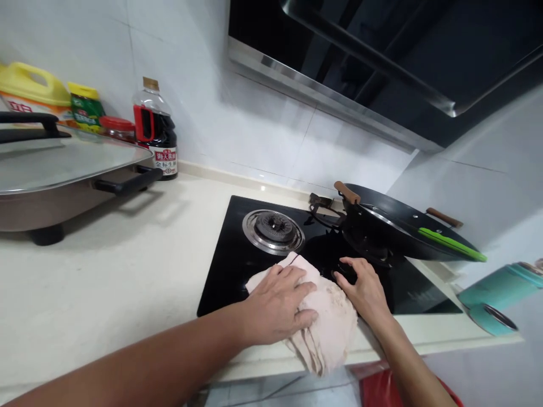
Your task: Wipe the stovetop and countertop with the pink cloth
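Observation:
My left hand (280, 302) lies flat on a pale pink, stained cloth (328, 316), its fingers spread over the top. The cloth rests on the front of a black glass gas cooktop (229, 271), and its crumpled end hangs past the counter's front edge. My right hand (362, 288) is at the cloth's right side, low over the glass. Its thumb and index finger are apart, with dark cooktop between them; the other fingers are partly hidden. Just behind my left hand is a bare round burner (275, 229).
A wok (403, 226) with wooden handles, a lid and a green utensil (452, 244) stands on the right burner. Left are a lidded electric pan (76, 198) and a soy sauce bottle (156, 135). A range hood (339, 96) overhangs. Teal containers (500, 288) stand right.

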The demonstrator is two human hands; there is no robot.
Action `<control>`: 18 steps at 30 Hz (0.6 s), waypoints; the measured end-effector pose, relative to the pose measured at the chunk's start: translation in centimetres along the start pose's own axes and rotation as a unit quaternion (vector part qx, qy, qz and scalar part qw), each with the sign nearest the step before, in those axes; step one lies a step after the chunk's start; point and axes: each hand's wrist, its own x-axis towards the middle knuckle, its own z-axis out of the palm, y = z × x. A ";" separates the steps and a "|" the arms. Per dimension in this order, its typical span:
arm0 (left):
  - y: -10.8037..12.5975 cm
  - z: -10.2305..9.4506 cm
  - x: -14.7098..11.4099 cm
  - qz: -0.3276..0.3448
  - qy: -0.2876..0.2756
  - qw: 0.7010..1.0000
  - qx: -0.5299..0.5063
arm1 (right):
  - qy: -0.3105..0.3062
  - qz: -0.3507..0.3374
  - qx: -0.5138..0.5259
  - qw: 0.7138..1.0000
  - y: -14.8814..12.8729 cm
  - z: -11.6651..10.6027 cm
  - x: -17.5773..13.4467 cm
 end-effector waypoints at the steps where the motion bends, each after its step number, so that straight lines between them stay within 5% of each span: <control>1: 0.0 -0.1 0.0 -0.002 0.000 1.000 -0.004 | 0.002 0.003 -0.007 1.000 -0.2 0.1 0.2; 18: 0.1 0.2 0.2 -0.003 -0.002 1.000 -0.029 | 0.031 0.036 0.053 0.997 -1.5 0.3 1.0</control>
